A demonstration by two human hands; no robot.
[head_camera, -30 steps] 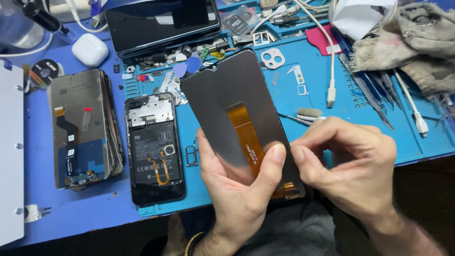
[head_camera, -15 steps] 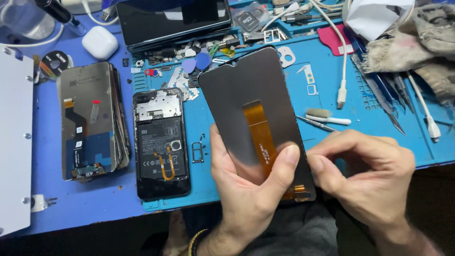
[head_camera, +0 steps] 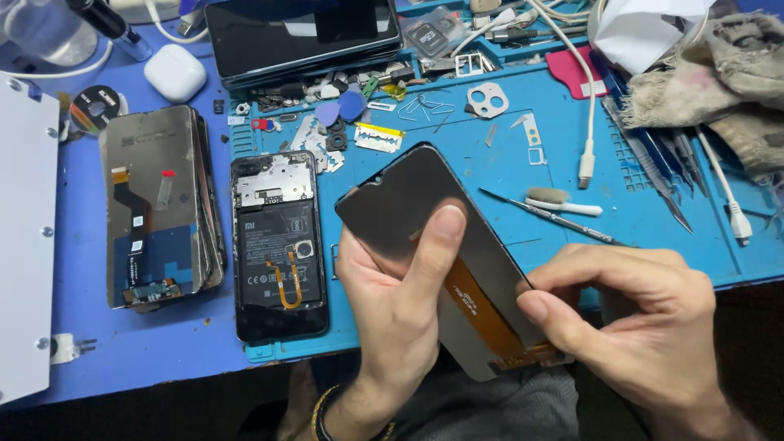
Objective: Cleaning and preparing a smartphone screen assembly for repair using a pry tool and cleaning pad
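My left hand (head_camera: 400,298) grips a dark grey phone screen panel (head_camera: 404,196) from below, back side up, thumb pressed across its middle. An orange flex ribbon (head_camera: 482,314) runs down the panel's back. My right hand (head_camera: 633,322) pinches the panel's lower right edge near the ribbon's end. The panel is tilted, its top corner pointing up and left above the blue work mat (head_camera: 506,163). An opened black phone body (head_camera: 278,245) with its battery showing lies left of my left hand.
A stack of old screen panels (head_camera: 155,204) lies at the left. A white metal plate (head_camera: 20,245) fills the far left edge. A thin metal pick (head_camera: 555,216), white cable plug (head_camera: 586,167), razor blade (head_camera: 378,137), small parts, tweezers and a rag (head_camera: 719,73) crowd the mat's back and right.
The panel has tilted further to the left and dropped lower in my hands. My left thumb has slid up across its back; my right hand has closed in on the lower right edge.
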